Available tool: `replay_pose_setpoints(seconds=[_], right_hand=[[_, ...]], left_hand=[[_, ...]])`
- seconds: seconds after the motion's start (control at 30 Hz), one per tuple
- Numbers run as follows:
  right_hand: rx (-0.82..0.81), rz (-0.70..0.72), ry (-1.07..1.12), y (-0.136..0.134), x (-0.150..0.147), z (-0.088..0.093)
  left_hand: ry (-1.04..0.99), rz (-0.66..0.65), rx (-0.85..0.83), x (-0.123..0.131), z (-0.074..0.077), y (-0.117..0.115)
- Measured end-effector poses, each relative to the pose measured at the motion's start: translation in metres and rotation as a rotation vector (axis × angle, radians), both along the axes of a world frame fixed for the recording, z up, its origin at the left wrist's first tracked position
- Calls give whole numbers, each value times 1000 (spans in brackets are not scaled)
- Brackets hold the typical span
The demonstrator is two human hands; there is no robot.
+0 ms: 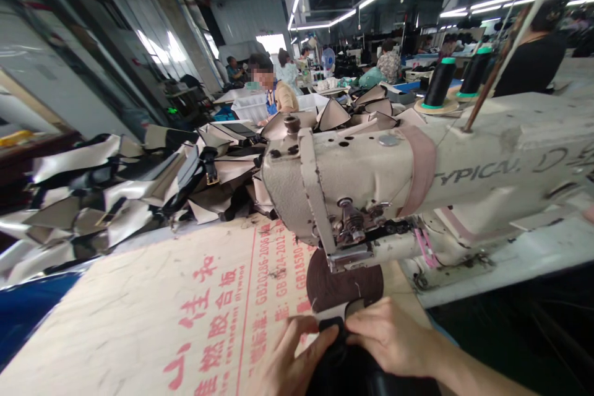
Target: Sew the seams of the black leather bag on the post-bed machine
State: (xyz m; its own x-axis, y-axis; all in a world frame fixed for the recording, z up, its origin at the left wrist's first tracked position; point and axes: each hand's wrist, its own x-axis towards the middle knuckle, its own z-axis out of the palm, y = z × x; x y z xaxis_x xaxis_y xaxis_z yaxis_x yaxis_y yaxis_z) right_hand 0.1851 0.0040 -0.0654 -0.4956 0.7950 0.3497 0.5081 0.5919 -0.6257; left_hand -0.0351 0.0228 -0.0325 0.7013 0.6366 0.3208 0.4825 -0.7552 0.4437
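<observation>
A brown leather piece (344,284) lies under the head of a beige sewing machine (371,173), with a black part of it reaching down toward me. My left hand (290,362) pinches the black part from the left, fingers pressed on it. My right hand (394,337) grips the same piece from the right, close below the presser foot (348,257). Both hands sit at the near edge of the plywood table top (162,309), which carries red printed writing.
A heap of beige and black cut bag parts (139,179) covers the table's far left. Two black thread cones (440,81) stand on the machine's back. Other people work at benches farther off (273,90). A blue surface (28,309) shows at the lower left.
</observation>
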Motion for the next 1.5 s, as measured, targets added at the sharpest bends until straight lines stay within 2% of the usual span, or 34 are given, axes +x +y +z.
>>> replay_pose_setpoints(seconds=[0.13,0.27,0.43,0.57,0.67,0.8,0.9,0.97,1.1,1.17,1.23,1.33,1.43,1.5], right_hand=[[14,-5,1,-2,0,1],[-5,-23,26,-2,2,-2],[-166,-98,128,1,5,6],[-52,-32,-96,4,7,16],[-20,-15,-147,6,7,16],[-62,20,-29,9,5,9],[-82,-41,78,10,3,5],[-88,-73,130,9,1,3],[-74,-43,143,4,-3,5],[-63,-30,141,2,-7,9],[-65,-48,168,2,-12,15],[-140,-163,352,5,-25,20],[-344,-319,708,10,-41,15],[-454,-387,868,16,-51,7]], left_hand=[[55,-1,-10,1,1,1],[80,-58,-191,6,-1,3],[163,-53,-318,16,12,11],[164,-41,-414,23,25,15],[89,1,-497,23,26,16],[-54,108,-518,23,13,18],[-219,268,-517,22,-2,14],[-292,359,-555,16,-12,5],[-351,429,-647,0,-31,-26],[-389,517,-636,-5,-35,-34],[-393,606,-562,-5,-31,-29],[-205,622,-380,1,-5,4],[87,484,-233,11,25,51],[174,387,-210,18,37,80]])
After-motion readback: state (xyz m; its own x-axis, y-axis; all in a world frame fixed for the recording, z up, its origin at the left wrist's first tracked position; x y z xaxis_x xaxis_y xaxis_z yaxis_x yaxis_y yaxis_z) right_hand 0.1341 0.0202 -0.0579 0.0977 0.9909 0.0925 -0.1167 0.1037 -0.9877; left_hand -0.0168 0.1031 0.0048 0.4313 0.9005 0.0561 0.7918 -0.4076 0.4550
